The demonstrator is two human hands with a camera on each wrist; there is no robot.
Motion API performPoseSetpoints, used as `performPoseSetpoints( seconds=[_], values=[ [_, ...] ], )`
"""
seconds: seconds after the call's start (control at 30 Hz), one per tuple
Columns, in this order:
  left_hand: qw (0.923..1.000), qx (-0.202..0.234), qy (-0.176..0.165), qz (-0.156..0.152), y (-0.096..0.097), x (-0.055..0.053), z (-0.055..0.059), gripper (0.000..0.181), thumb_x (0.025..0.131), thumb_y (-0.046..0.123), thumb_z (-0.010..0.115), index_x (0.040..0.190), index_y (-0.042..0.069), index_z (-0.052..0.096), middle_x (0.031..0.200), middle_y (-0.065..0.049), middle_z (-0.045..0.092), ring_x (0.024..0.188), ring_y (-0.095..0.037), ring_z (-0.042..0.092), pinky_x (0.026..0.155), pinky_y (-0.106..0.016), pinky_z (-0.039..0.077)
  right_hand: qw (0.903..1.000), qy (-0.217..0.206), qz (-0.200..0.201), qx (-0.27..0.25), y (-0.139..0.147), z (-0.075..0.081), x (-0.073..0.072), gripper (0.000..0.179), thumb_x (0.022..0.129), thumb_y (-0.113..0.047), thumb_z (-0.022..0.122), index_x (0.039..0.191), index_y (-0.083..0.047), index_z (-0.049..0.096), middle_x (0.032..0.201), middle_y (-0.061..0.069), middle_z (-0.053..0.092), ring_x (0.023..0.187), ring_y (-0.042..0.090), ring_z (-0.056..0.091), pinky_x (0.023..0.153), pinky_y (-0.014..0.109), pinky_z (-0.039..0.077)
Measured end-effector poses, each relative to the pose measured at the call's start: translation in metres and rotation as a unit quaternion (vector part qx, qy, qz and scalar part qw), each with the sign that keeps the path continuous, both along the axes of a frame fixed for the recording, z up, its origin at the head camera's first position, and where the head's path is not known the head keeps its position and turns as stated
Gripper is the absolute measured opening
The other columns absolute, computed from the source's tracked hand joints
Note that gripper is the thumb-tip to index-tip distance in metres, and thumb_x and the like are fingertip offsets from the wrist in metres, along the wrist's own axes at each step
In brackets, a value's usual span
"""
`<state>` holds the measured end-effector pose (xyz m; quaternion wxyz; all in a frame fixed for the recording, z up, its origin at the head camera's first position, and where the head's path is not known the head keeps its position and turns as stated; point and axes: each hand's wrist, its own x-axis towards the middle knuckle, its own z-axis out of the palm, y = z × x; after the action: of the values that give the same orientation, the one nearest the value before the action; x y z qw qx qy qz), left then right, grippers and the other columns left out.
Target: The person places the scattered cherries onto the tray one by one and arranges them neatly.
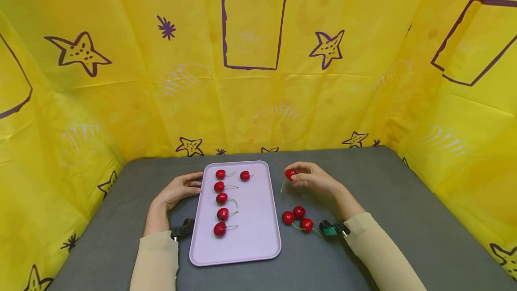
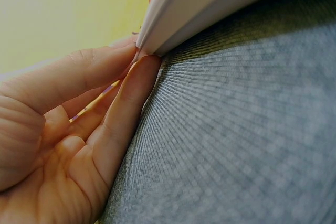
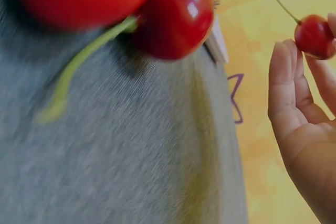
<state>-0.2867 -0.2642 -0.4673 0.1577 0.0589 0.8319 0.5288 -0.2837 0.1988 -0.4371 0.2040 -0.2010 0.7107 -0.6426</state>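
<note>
My right hand (image 1: pixel 313 178) pinches a red cherry (image 1: pixel 290 174) above the table, right of the tray's far end, its thin stem hanging down. In the right wrist view the same cherry (image 3: pixel 314 36) sits at the fingertips. My left hand (image 1: pixel 178 188) is at the left rim of the pale lilac tray (image 1: pixel 258 223); the left wrist view has thumb and fingertips together at the rim (image 2: pixel 157 38). On the tray, several cherries form a column at the left, stems mostly pointing right. Another cherry (image 1: pixel 245 175) starts a second column at the top.
Three loose cherries (image 1: pixel 299 212) lie close together on the grey table (image 1: pixel 339 165), right of the tray and near the right wrist. A yellow patterned cloth (image 1: pixel 250 102) hangs behind and along both sides. Dark straps (image 1: pixel 183 229) circle the wrists.
</note>
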Motion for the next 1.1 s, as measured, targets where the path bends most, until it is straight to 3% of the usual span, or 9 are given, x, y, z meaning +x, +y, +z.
performPoseSetpoints(
  seconds=[0.17, 0.47, 0.8, 1.1],
  values=[
    [0.9999, 0.011, -0.002, -0.005, 0.0, 0.0, 0.0, 0.071, 0.09, 0.022, 0.072, 0.151, 0.007, 0.038, 0.141, -0.023, 0.055, 0.118, -0.022, 0.061, 0.107, -0.042, 0.051, 0.9998, 0.004, -0.003, -0.019, -0.01, 0.01, -0.001, 0.041, 0.099, -0.01, 0.054, 0.135, 0.008, 0.048, 0.121, 0.01, 0.06, 0.095, 0.018, 0.065, 0.089, 0.026, 0.059],
    [0.9997, 0.02, -0.006, -0.012, 0.001, 0.001, 0.002, 0.07, 0.091, 0.021, 0.071, 0.151, 0.006, 0.038, 0.141, -0.024, 0.056, 0.116, -0.02, 0.062, 0.104, -0.038, 0.053, 0.9984, -0.026, 0.01, -0.049, -0.037, 0.018, -0.004, 0.045, 0.103, -0.009, 0.043, 0.141, 0.015, 0.038, 0.104, -0.001, 0.067, 0.085, 0.013, 0.065, 0.084, 0.026, 0.06],
    [0.9996, 0.02, 0.001, -0.02, 0.001, 0.001, 0.002, 0.069, 0.092, 0.021, 0.07, 0.151, 0.005, 0.038, 0.141, -0.025, 0.055, 0.119, -0.023, 0.061, 0.106, -0.042, 0.051, 0.9935, -0.064, -0.048, -0.081, -0.065, 0.022, -0.007, 0.015, 0.1, -0.008, 0.048, 0.114, -0.003, 0.046, 0.093, 0.005, 0.064, 0.078, 0.013, 0.067, 0.077, 0.026, 0.061],
    [0.9997, 0.02, -0.001, -0.016, 0.0, 0.0, 0.002, 0.069, 0.092, 0.02, 0.07, 0.151, 0.005, 0.038, 0.141, -0.025, 0.054, 0.117, -0.022, 0.061, 0.106, -0.041, 0.052, 0.9927, -0.068, -0.058, -0.081, -0.081, 0.017, -0.012, 0.023, 0.101, -0.009, 0.047, 0.122, 0.0, 0.052, 0.095, 0.001, 0.067, 0.079, 0.012, 0.068, 0.08, 0.026, 0.059]
  ],
)
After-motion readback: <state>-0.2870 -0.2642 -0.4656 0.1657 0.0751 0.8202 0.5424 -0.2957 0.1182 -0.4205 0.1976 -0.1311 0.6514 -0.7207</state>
